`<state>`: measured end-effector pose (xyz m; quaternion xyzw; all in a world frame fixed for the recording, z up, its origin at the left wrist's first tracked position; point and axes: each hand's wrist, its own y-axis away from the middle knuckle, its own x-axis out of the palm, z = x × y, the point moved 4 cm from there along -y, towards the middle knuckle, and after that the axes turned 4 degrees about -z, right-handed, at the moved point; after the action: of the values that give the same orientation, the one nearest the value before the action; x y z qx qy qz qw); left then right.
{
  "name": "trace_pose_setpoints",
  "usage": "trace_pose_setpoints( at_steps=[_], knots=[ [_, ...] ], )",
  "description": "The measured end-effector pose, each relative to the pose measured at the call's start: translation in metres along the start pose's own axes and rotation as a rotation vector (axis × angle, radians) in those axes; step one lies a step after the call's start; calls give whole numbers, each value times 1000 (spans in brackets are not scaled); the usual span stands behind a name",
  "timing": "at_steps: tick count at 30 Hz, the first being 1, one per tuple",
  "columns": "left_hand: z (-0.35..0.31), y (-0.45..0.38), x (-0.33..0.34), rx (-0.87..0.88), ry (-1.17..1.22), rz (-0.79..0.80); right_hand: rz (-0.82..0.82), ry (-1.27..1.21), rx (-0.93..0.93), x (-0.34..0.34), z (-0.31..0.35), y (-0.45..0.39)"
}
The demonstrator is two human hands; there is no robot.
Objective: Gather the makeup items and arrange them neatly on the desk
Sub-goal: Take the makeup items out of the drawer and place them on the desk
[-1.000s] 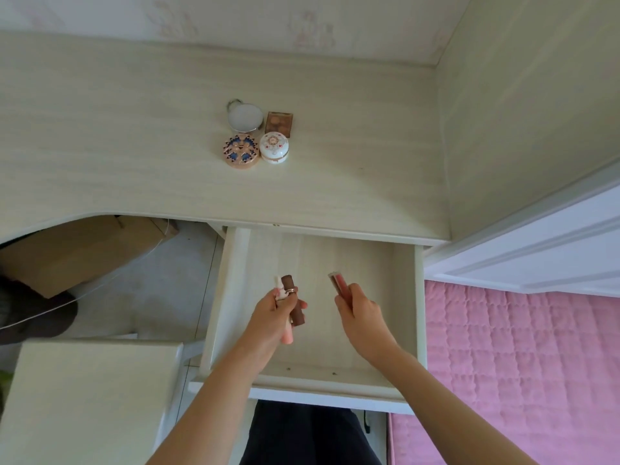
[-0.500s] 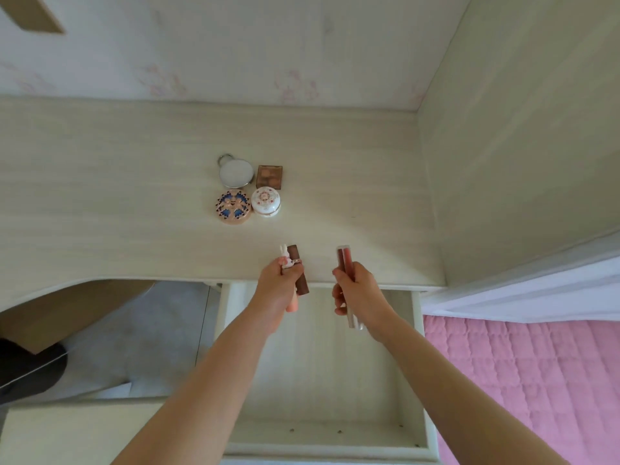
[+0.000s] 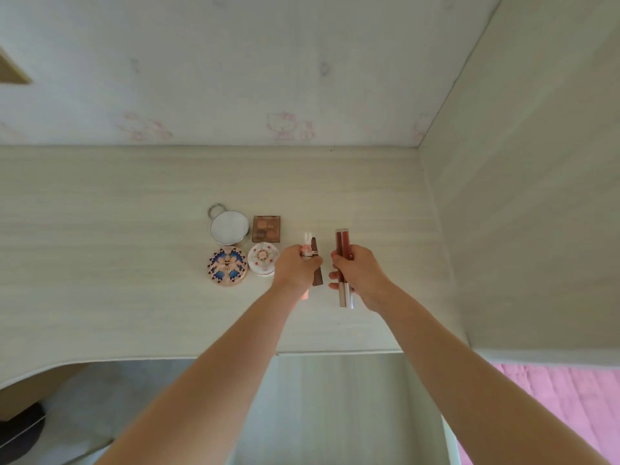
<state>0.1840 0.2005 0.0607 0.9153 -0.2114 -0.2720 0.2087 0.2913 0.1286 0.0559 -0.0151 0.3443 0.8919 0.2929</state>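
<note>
Four makeup items sit in a square on the pale desk (image 3: 100,229): a round silver mirror compact (image 3: 229,227), a brown eyeshadow palette (image 3: 266,228), a blue-patterned round compact (image 3: 227,266) and a white floral compact (image 3: 262,260). Just right of them my left hand (image 3: 297,268) grips a pink bunny-topped lipstick (image 3: 307,245) together with a brown lipstick tube (image 3: 316,276). My right hand (image 3: 360,275) holds two reddish lip gloss tubes (image 3: 343,245) side by side over the desk.
An open drawer (image 3: 335,407) lies below the desk's front edge between my forearms. A wooden side panel (image 3: 520,196) rises on the right, a wallpapered wall behind. Pink bedding (image 3: 570,404) shows at lower right, floor at lower left.
Both hands have risen from the open drawer and moved forward over the desk, carrying the lipsticks and gloss tubes to a spot right of the compacts.
</note>
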Motion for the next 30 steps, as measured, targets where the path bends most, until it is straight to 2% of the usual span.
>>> trace_pose_setpoints(
  at_steps=[9,16,25,30],
  knots=[
    [-3,-34,8,32,-221,-30,-84,385,-69,4,18,-33],
    [-10,-48,10,40,-327,-80,-150,509,-136,9,31,-43],
    [-6,-52,1,3,-250,-63,-171,457,-150,8,32,-47],
    [-7,-50,-1,1,-225,-109,-185,431,-118,6,28,-47]
  ],
)
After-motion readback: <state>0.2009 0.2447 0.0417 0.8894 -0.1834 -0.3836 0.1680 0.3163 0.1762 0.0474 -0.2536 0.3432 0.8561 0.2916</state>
